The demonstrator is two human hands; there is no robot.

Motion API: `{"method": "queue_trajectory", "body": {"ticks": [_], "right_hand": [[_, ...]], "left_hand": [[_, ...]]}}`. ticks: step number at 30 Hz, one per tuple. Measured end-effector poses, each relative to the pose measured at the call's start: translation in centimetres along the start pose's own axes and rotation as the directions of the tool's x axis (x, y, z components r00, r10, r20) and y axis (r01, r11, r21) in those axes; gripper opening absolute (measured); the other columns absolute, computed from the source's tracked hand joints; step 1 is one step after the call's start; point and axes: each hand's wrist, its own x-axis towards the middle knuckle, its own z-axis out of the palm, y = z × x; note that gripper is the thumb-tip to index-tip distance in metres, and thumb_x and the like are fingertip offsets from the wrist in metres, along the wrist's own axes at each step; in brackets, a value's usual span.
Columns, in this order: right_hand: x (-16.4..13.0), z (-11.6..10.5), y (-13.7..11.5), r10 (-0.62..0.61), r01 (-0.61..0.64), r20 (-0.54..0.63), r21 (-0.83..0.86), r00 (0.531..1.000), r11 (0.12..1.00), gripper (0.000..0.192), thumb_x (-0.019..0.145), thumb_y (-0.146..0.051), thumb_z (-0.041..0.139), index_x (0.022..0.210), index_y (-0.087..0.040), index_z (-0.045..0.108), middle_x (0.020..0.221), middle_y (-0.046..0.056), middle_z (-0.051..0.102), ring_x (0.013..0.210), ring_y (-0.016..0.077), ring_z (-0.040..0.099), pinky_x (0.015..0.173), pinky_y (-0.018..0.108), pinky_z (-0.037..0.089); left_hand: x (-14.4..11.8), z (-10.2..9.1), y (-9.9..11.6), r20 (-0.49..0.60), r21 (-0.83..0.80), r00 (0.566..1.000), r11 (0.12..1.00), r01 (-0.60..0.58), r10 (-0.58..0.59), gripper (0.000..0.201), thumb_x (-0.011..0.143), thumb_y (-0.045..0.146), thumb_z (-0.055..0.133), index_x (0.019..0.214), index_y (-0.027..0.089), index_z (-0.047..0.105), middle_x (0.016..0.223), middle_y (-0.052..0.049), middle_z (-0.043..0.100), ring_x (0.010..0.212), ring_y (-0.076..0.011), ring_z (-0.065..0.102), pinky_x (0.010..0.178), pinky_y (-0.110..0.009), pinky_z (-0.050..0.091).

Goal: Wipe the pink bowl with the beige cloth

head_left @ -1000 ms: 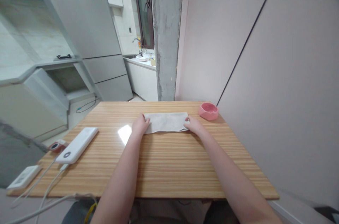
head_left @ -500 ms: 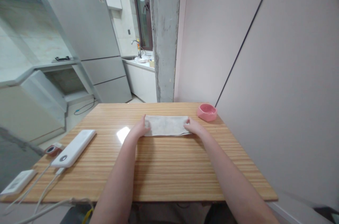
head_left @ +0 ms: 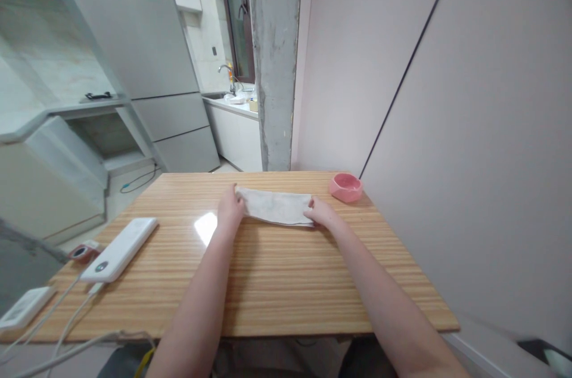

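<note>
A folded white cloth (head_left: 274, 207) forms a long strip across the middle of the wooden table (head_left: 295, 282). My left hand (head_left: 230, 209) is closed on its left end, which is tilted up a little. At the other end, my right hand (head_left: 320, 212) pinches the cloth's right edge between thumb and fingers. A dark line runs along the cloth's lower edge. The far fingers of both hands are partly hidden behind the fabric.
A pink bowl (head_left: 345, 188) stands at the table's back right corner, near the wall. On the left lie a white power bank (head_left: 120, 250) with cables, a red-and-white roll-like item (head_left: 83, 252) and a white power strip (head_left: 27, 307).
The left end of the cloth has risen with my left hand, so the strip now slants and sags slightly. My right hand keeps its grip. The whole view has shifted a little.
</note>
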Motion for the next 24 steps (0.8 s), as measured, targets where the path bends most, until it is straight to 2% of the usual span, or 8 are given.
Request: {"method": "queue_trajectory", "body": {"ticks": [3,5,7,11,14,17,19,24], "right_hand": [[-0.5,0.4,-0.8,-0.009,-0.018,0.164,0.165,0.986,0.986,0.027,0.076,-0.015,0.065,0.101,-0.017,0.055,0.057,-0.005,0.059,0.048,0.0115,0.054,0.048,0.020,0.037],[-0.6,0.6,-1.2,-0.020,-0.048,0.275,0.238,0.961,0.970,0.023,0.079,-0.015,0.061,0.100,-0.018,0.054,0.047,-0.008,0.053,0.040,0.0106,0.049,0.045,0.019,0.036],[-0.4,0.7,-1.3,-0.021,-0.069,0.317,0.269,0.948,0.961,0.011,0.081,-0.013,0.056,0.091,-0.018,0.056,0.043,-0.008,0.050,0.038,0.0099,0.047,0.044,0.018,0.035],[0.4,0.5,-0.9,-0.004,-0.090,0.308,0.289,0.951,0.953,0.019,0.087,-0.014,0.044,0.073,-0.017,0.056,0.045,-0.003,0.052,0.042,0.0097,0.050,0.046,0.017,0.038],[0.6,0.7,-1.0,0.017,-0.092,0.267,0.270,0.964,0.959,0.026,0.091,-0.021,0.039,0.070,-0.017,0.055,0.050,-0.001,0.055,0.044,0.0112,0.051,0.048,0.020,0.040],[0.4,0.7,-1.2,-0.007,-0.031,0.159,0.232,0.987,0.972,0.015,0.088,-0.022,0.048,0.077,-0.016,0.056,0.063,0.000,0.060,0.056,0.0119,0.054,0.055,0.020,0.040],[0.0,0.0,-0.9,-0.032,0.014,0.093,0.183,0.995,0.983,0.003,0.081,-0.015,0.056,0.083,-0.016,0.058,0.075,0.000,0.064,0.068,0.0118,0.056,0.060,0.019,0.039],[-1.8,-5.3,2.5,0.068,-0.068,0.014,-0.033,0.998,0.997,0.021,0.070,-0.003,0.055,0.088,-0.012,0.063,0.082,0.006,0.066,0.076,0.0157,0.058,0.062,0.023,0.038]], "left_hand": [[-1.2,1.6,3.2,-0.150,-0.167,0.965,0.956,-0.240,0.216,0.043,0.091,0.016,0.042,0.134,0.012,0.045,0.119,-0.017,0.060,0.114,-0.0235,0.057,0.100,-0.036,0.044],[-2.5,3.7,5.4,-0.077,-0.257,0.899,0.862,-0.436,0.432,0.042,0.087,0.011,0.045,0.129,0.013,0.050,0.113,-0.015,0.062,0.107,-0.0230,0.059,0.096,-0.038,0.046],[-3.7,5.9,6.8,0.043,-0.292,0.827,0.798,-0.527,0.561,0.040,0.079,0.005,0.051,0.117,0.016,0.058,0.105,-0.009,0.066,0.100,-0.0211,0.061,0.091,-0.036,0.050],[-5.2,8.5,7.5,0.225,-0.318,0.712,0.741,-0.591,0.665,0.040,0.070,0.002,0.056,0.107,0.017,0.061,0.104,-0.009,0.066,0.100,-0.0227,0.061,0.088,-0.036,0.051],[-5.5,8.3,7.1,0.223,-0.373,0.702,0.724,-0.580,0.676,0.040,0.071,0.005,0.056,0.108,0.018,0.059,0.106,-0.009,0.066,0.097,-0.0219,0.062,0.086,-0.035,0.051],[-5.5,7.4,6.8,0.214,-0.488,0.671,0.673,-0.556,0.710,0.029,0.081,0.016,0.055,0.109,0.020,0.059,0.100,-0.008,0.066,0.084,-0.0176,0.062,0.078,-0.031,0.051],[-5.3,6.7,6.6,0.195,-0.531,0.689,0.665,-0.524,0.698,0.023,0.087,0.027,0.051,0.107,0.019,0.059,0.099,-0.007,0.065,0.081,-0.0157,0.061,0.076,-0.029,0.050],[-3.3,6.4,5.0,0.209,-0.433,0.850,0.825,-0.363,0.484,0.027,0.091,0.035,0.041,0.077,0.018,0.058,0.073,-0.003,0.061,0.071,-0.0161,0.055,0.069,-0.029,0.044]]}}
